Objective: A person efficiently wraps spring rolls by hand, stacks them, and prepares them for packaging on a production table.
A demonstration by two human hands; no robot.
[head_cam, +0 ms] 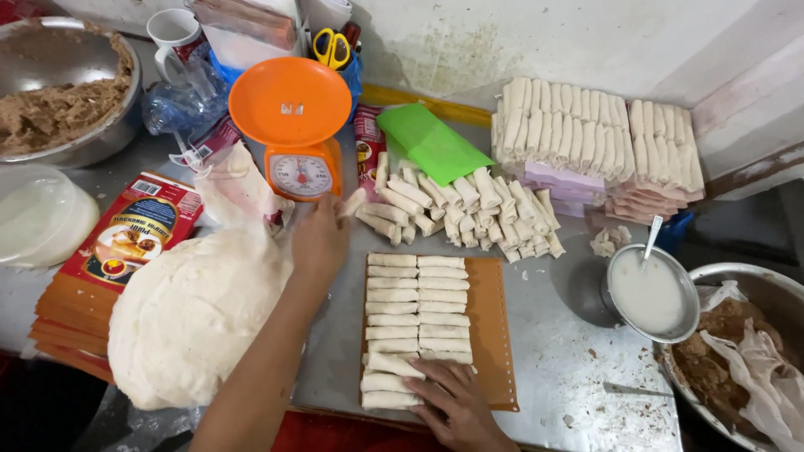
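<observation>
Rolls (419, 322) lie in two neat columns on an orange board (490, 335), on the worktop (578, 385) just below the orange scale (297, 138). Right hand (456, 406) rests flat, fingers spread open, on the lowest rolls. Left hand (318, 238) pinches one roll (352, 202), fingers closed, beside the scale's dial, near the loose pile (461, 209).

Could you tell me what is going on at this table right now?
A person is laying spring rolls in rows on a brown sheet. The left hand holds one roll by the loose pile of rolls, in front of the orange scale. The right hand rests on the lowest rolls of the two rows. A white stack of wrappers lies to the left, and a bowl of white paste to the right.
</observation>
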